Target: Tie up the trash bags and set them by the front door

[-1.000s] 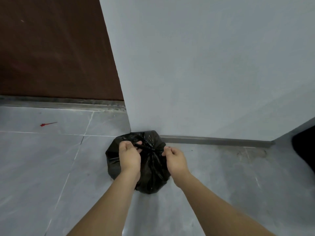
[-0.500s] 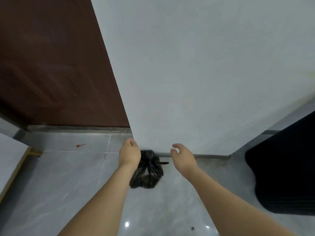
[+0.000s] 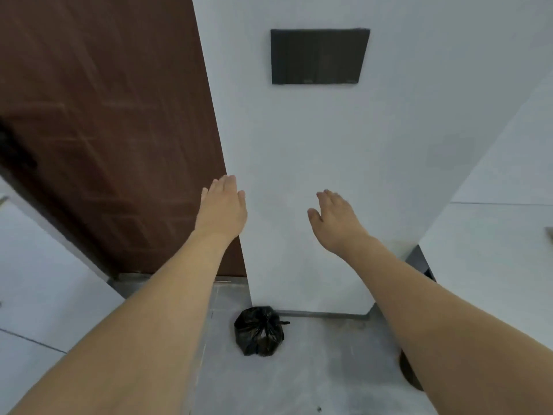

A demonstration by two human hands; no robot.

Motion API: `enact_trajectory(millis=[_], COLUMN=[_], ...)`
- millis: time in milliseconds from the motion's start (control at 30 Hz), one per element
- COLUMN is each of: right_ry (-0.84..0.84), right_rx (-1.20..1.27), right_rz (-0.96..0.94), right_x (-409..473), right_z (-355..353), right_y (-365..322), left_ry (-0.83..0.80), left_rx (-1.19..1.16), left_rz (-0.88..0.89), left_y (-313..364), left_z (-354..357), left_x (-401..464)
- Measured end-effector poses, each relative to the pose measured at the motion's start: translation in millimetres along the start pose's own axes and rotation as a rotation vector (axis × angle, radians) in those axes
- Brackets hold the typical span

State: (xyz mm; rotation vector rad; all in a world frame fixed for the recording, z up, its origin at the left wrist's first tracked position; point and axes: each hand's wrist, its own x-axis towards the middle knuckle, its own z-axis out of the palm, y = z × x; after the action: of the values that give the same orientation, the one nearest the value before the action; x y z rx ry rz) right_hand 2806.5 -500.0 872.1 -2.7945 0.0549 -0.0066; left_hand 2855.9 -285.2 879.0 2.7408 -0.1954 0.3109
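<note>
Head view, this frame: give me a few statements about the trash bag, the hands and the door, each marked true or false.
1. The black trash bag sits on the floor at the foot of the white wall. True.
2. The left hand grips the bag's knot. False: it is raised with straight fingers and holds nothing.
3. The bag's top is gathered shut. True.
4. The right hand holds a second bag. False: it is open and bare.
5. The brown door stands to the right of the bag. False: it is to the left.
</note>
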Motion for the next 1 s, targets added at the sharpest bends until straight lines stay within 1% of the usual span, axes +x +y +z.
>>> enact_trajectory(millis=[67, 233, 367, 500, 767, 1000], right_ry=[0.034, 0.068, 0.073, 0.119, 0.196, 0.285], right_rx=[-0.053, -0.091, -0.107, -0.088, -0.07, -0.063], right_rz=[-0.029, -0.016, 0.051, 0.151, 0.375, 0.484], right_x=[-6, -26, -41, -58, -136, -231], right_z=[-14, -28, -36, -47, -80, -114], right_y=[-4, -13, -13, 3, 77, 156], left_ry=[-0.022, 0.006, 0.042, 0.061, -0.006, -0.033], left_rx=[0.121, 0.284, 0.309, 0.325, 0.173, 0.116], left_rz=[0.052, 0.142, 0.211, 0.316, 0.494, 0.599], left_y=[0, 2, 7, 25, 118, 221], left_z=[-17, -41, -46, -37, -10, 2], left_x=[-1, -9, -8, -4, -36, -90])
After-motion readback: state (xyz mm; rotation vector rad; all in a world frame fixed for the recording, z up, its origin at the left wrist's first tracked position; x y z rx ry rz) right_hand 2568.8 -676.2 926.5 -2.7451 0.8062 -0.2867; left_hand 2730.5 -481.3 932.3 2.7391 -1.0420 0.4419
